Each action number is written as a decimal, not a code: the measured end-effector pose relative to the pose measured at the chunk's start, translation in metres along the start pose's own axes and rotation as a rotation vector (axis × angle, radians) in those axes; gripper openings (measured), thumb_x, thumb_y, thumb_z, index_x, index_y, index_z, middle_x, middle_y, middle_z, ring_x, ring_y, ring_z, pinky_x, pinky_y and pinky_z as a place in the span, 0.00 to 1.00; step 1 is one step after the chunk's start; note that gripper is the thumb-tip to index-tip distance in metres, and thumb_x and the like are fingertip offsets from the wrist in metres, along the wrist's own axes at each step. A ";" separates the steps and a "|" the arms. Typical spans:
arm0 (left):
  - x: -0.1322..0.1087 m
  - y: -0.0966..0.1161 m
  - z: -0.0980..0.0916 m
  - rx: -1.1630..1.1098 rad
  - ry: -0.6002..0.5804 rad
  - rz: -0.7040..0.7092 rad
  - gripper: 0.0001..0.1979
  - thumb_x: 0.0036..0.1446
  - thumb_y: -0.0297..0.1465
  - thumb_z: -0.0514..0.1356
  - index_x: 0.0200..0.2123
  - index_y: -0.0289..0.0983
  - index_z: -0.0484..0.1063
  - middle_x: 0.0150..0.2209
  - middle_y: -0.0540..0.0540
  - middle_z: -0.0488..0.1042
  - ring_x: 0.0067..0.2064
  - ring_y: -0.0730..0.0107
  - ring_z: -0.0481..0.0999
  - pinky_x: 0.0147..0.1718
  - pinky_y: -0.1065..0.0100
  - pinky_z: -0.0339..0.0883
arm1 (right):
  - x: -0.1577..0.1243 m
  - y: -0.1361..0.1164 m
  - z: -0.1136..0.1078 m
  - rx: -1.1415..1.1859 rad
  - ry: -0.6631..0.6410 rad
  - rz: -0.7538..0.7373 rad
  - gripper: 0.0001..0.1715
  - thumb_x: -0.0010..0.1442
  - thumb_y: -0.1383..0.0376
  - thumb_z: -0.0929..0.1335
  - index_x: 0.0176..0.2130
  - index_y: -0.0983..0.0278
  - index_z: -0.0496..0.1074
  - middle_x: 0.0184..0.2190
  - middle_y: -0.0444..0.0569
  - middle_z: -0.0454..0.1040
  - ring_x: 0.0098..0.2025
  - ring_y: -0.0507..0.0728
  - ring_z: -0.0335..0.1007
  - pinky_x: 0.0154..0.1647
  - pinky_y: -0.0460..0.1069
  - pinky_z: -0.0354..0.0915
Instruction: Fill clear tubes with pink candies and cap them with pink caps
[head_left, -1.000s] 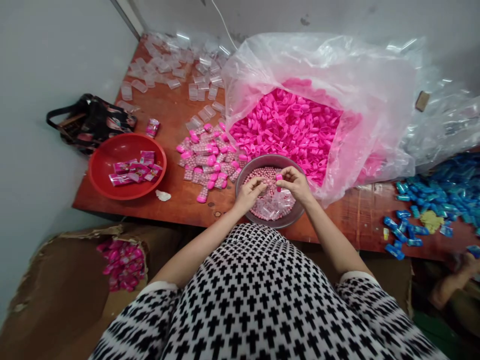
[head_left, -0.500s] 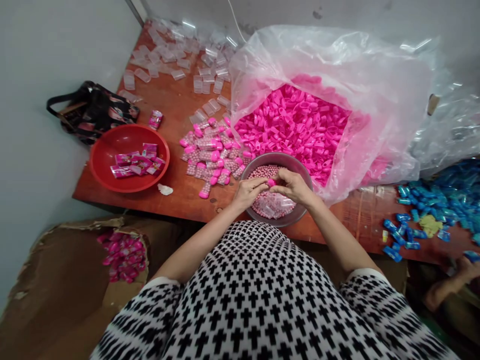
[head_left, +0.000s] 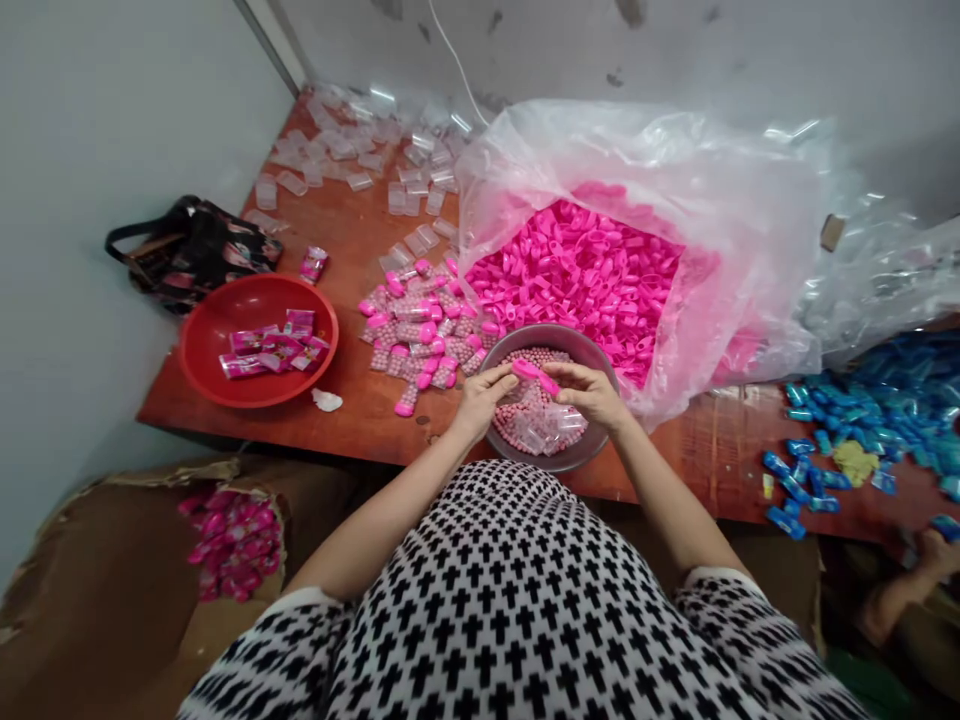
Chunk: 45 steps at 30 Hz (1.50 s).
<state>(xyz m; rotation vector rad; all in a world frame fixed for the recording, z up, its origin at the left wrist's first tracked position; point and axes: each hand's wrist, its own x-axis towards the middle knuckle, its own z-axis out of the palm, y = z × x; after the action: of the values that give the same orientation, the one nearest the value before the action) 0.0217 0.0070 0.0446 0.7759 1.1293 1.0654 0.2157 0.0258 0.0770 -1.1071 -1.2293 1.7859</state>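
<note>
Along grey wall (head_left: 690, 50), reddish-brown wooden table (head_left: 352, 230); left grip (head_left: 480, 402), right grip (head_left: 594, 396) pinching pink plastic piece (head_left: 535, 376)

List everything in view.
Table: one, reddish-brown, beneath most
Handbag: one, black floral, left
Bowl: one, red, left
Packets: about five, pink, in bowl
Loose packet: one, pink, behind bowl
Scrap: one, white, beside bowl
Clear containers: many, colourless, back left, in basin
Filled containers: many, pink-capped, left of basin
Basin: one, grey, centre
Beads: many, pink, in basin
Sack: one, translucent, behind basin
Caps: many, pink, in sack
Wrapped pieces: many, blue, right
Lump: one, yellow, right
Box: one, brown, lower left
Boxed packets: many, pink, in box
Co-worker's hand: one, far right
Held piece: one, pink, between hands
Left hand, right hand: one each, at basin
</note>
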 end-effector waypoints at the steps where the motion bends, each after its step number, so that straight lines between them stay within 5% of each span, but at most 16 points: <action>1: -0.001 0.000 -0.001 0.014 0.007 0.004 0.21 0.45 0.40 0.66 0.42 0.35 0.78 0.42 0.43 0.79 0.38 0.63 0.78 0.41 0.61 0.72 | -0.002 0.003 0.000 0.068 0.028 0.032 0.26 0.39 0.58 0.78 0.41 0.60 0.76 0.38 0.45 0.77 0.38 0.54 0.71 0.40 0.50 0.66; 6: -0.004 -0.001 -0.004 0.265 -0.109 0.177 0.15 0.49 0.39 0.65 0.38 0.38 0.80 0.39 0.44 0.80 0.42 0.61 0.77 0.48 0.58 0.68 | -0.003 0.011 0.011 0.272 0.115 0.072 0.22 0.39 0.56 0.77 0.36 0.61 0.76 0.34 0.44 0.76 0.35 0.51 0.71 0.39 0.47 0.68; 10: -0.010 -0.005 -0.001 0.359 -0.147 0.299 0.12 0.53 0.38 0.62 0.38 0.40 0.79 0.39 0.44 0.79 0.44 0.64 0.75 0.49 0.60 0.67 | -0.004 0.009 0.026 0.325 -0.004 0.289 0.22 0.44 0.54 0.75 0.37 0.63 0.74 0.33 0.45 0.75 0.35 0.53 0.72 0.38 0.51 0.71; 17: -0.030 -0.020 -0.015 0.418 -0.112 0.280 0.14 0.56 0.39 0.59 0.39 0.38 0.79 0.39 0.44 0.78 0.45 0.63 0.74 0.50 0.60 0.67 | -0.015 0.037 0.062 0.607 0.152 0.358 0.15 0.43 0.61 0.75 0.29 0.64 0.68 0.25 0.42 0.72 0.30 0.52 0.71 0.35 0.53 0.75; 23: -0.036 -0.031 -0.026 0.469 -0.154 0.189 0.13 0.55 0.38 0.59 0.38 0.37 0.79 0.40 0.43 0.79 0.46 0.61 0.76 0.50 0.58 0.68 | -0.017 0.067 0.081 0.629 0.238 0.414 0.15 0.48 0.57 0.71 0.32 0.62 0.66 0.23 0.41 0.71 0.26 0.51 0.69 0.33 0.52 0.75; 27: -0.014 -0.018 -0.029 0.423 -0.095 0.164 0.15 0.54 0.39 0.60 0.41 0.37 0.78 0.44 0.44 0.78 0.47 0.60 0.76 0.52 0.57 0.68 | 0.001 0.050 0.054 0.193 0.141 0.364 0.20 0.58 0.49 0.63 0.42 0.60 0.66 0.34 0.46 0.75 0.36 0.55 0.73 0.36 0.54 0.73; 30: 0.016 0.006 -0.044 0.425 0.084 0.245 0.17 0.55 0.40 0.59 0.45 0.38 0.76 0.47 0.45 0.77 0.50 0.60 0.75 0.54 0.56 0.66 | 0.022 0.034 0.017 -0.578 0.323 0.264 0.22 0.61 0.50 0.62 0.48 0.62 0.66 0.47 0.54 0.73 0.48 0.59 0.70 0.46 0.55 0.69; 34: 0.046 0.029 -0.074 0.575 0.307 0.429 0.17 0.54 0.36 0.61 0.48 0.41 0.74 0.52 0.45 0.74 0.56 0.62 0.70 0.60 0.55 0.59 | 0.050 0.040 -0.016 -1.390 0.461 0.482 0.28 0.60 0.53 0.65 0.50 0.73 0.64 0.45 0.67 0.72 0.50 0.67 0.70 0.50 0.59 0.64; 36: 0.045 0.026 -0.080 0.621 0.303 0.434 0.18 0.54 0.34 0.62 0.49 0.40 0.73 0.52 0.44 0.73 0.56 0.62 0.70 0.59 0.56 0.60 | 0.060 0.053 -0.020 -1.534 0.412 0.532 0.24 0.62 0.58 0.63 0.49 0.75 0.65 0.43 0.69 0.73 0.48 0.67 0.71 0.47 0.57 0.65; 40: 0.019 0.002 -0.074 0.611 0.208 0.312 0.18 0.56 0.36 0.59 0.49 0.36 0.73 0.49 0.42 0.76 0.51 0.61 0.75 0.54 0.57 0.65 | 0.071 0.073 -0.021 -1.697 0.259 0.408 0.18 0.64 0.70 0.55 0.48 0.74 0.67 0.43 0.68 0.72 0.48 0.64 0.70 0.42 0.54 0.66; 45: 0.017 -0.017 -0.085 0.686 0.289 0.272 0.16 0.58 0.33 0.56 0.48 0.36 0.73 0.48 0.42 0.76 0.50 0.62 0.75 0.52 0.60 0.66 | 0.070 0.076 -0.023 -1.806 0.062 0.275 0.19 0.64 0.70 0.55 0.50 0.73 0.66 0.45 0.67 0.70 0.47 0.62 0.66 0.41 0.52 0.63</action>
<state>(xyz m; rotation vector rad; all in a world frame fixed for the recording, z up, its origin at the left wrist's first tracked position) -0.0540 0.0159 0.0003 1.3738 1.7094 1.0354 0.2039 0.0719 -0.0170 -2.1787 -2.7591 0.2859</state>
